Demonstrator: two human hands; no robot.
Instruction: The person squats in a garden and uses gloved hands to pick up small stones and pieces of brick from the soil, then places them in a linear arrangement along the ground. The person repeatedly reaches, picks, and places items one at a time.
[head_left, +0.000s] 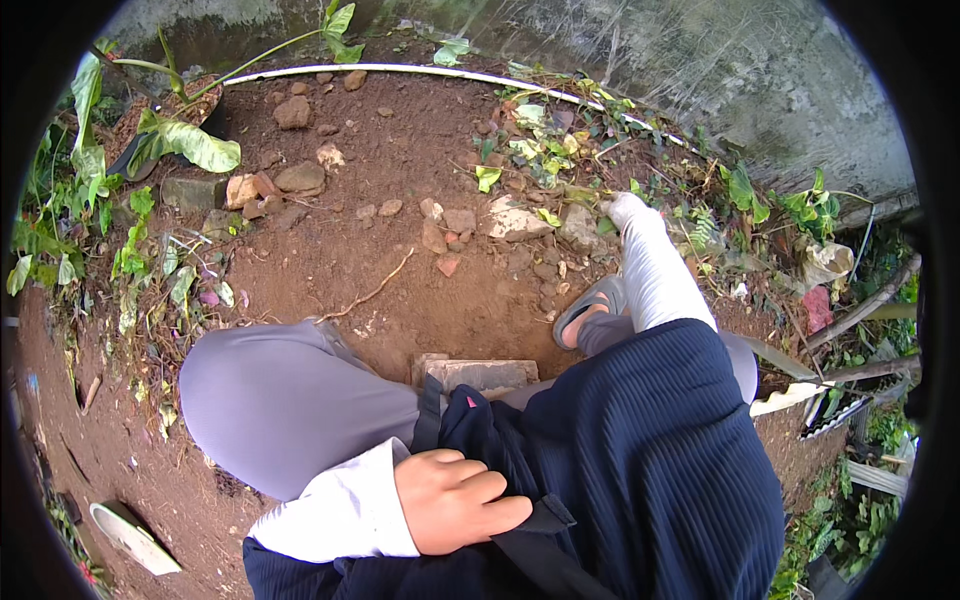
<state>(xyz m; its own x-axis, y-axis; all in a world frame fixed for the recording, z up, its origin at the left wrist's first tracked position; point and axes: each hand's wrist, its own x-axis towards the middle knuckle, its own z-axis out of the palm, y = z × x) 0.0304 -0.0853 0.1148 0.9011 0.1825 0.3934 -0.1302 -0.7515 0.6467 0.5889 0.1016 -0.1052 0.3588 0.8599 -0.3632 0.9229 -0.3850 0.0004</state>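
My left hand (457, 501) is closed around a black strap (551, 516) over the dark blue ribbed garment, near my lap. On the right, my right arm in a white sleeve reaches out to the stones and plants. There my right hand (621, 208) is small and pale in the view, beside a grey stone (582, 229) and some leaves; whether its fingers hold anything cannot be seen. A whitish flat stone (517, 219) lies left of it. Cut leafy vines (546, 142) lie in a heap just beyond.
A mossy wall (675, 75) stands at the back, with a white pipe (420, 70) along the soil. Stones, a thin stick (375, 291) and a block (487, 375) lie before me. Broad-leaved plants grow at left; branches (862, 304) stick out at right.
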